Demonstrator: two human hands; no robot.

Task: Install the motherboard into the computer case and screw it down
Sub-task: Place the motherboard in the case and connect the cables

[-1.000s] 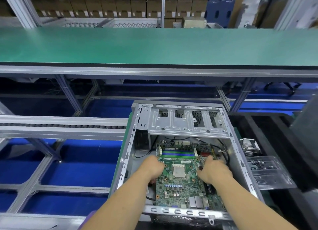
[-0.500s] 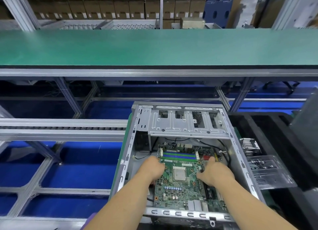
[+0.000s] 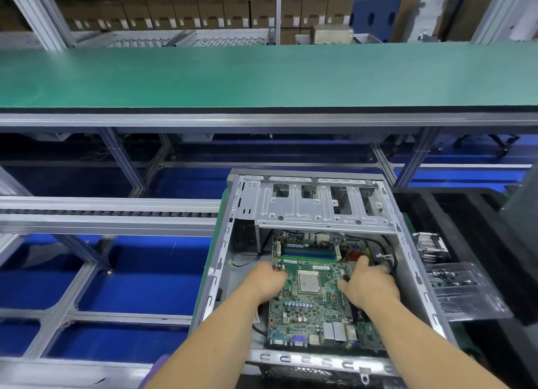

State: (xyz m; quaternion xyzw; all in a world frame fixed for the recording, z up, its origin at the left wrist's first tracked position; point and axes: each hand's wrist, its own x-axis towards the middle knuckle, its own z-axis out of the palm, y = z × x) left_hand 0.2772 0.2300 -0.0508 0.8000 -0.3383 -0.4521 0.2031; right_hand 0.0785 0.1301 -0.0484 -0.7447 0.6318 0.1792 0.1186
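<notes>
Your two hands are down inside the open computer case [image 3: 224, 260], one on each side of the motherboard [image 3: 308, 310]; the green board lies flat in the case, its port block toward you near the case's near rail and its blue memory slots [image 3: 308, 253] at the far end, just under the silver drive cage [image 3: 317, 205] that spans the top of the case. Your left hand [image 3: 266, 284] grips the board's left edge, fingers curled down over it beside the square processor socket [image 3: 308, 282]; your right hand [image 3: 368, 286] grips the right edge, thumb lying on the board surface near the socket and the fingers bent over the side, their tips hidden between board and case wall. Black cables [image 3: 387, 252] loop along the inside of the right wall, just beyond your right hand, and a thinner black wire [image 3: 244, 263] runs along the case floor by your left hand. The case sits on its side on the near bench; to its right a clear plastic tray [image 3: 465, 289] rests on a black bin [image 3: 495, 243], with a finned metal heatsink [image 3: 431, 247] just behind the tray. Across from you runs a long green-topped bench [image 3: 262, 77]; a roller conveyor rail [image 3: 107, 212] stretches off to your left, and stacked cardboard boxes [image 3: 174, 7] fill the shelves in the background.
</notes>
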